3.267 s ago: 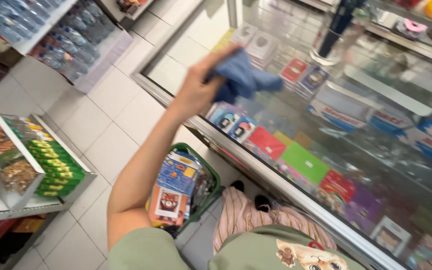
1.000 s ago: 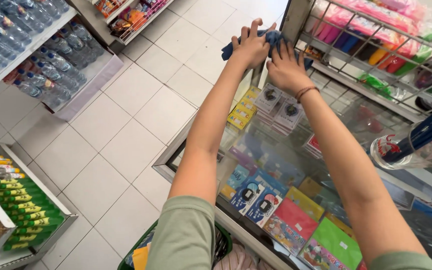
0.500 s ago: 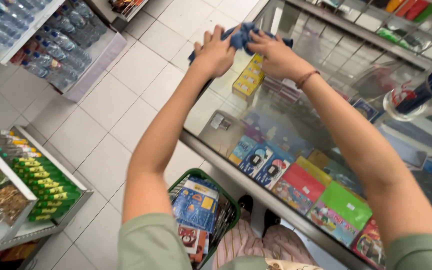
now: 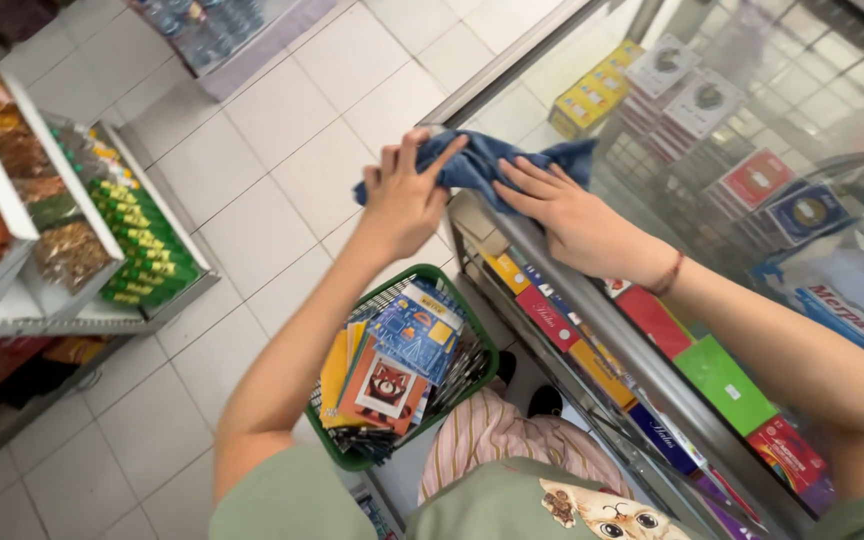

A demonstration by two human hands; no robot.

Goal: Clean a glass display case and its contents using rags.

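Note:
A blue cloth [image 4: 492, 160] lies bunched on the metal edge of a glass display counter [image 4: 552, 262]. My left hand [image 4: 404, 195] grips the cloth's left end, hanging past the counter's edge. My right hand [image 4: 572, 215] presses flat on the cloth's right part, on the counter top. Under the glass lie coloured boxes and packs, among them yellow boxes [image 4: 592, 98] and a green box [image 4: 727, 380].
A green basket [image 4: 352, 462] full of booklets and pens stands on the white tiled floor [image 4: 282, 120] below my arms. A low shelf rack [image 4: 102, 290] with snack packs stands at the left. Bottled drinks [image 4: 207, 25] are at the top.
Both hands and the cloth have come back along the counter towards me, from its far end to the near edge. The view has tilted down towards the basket.

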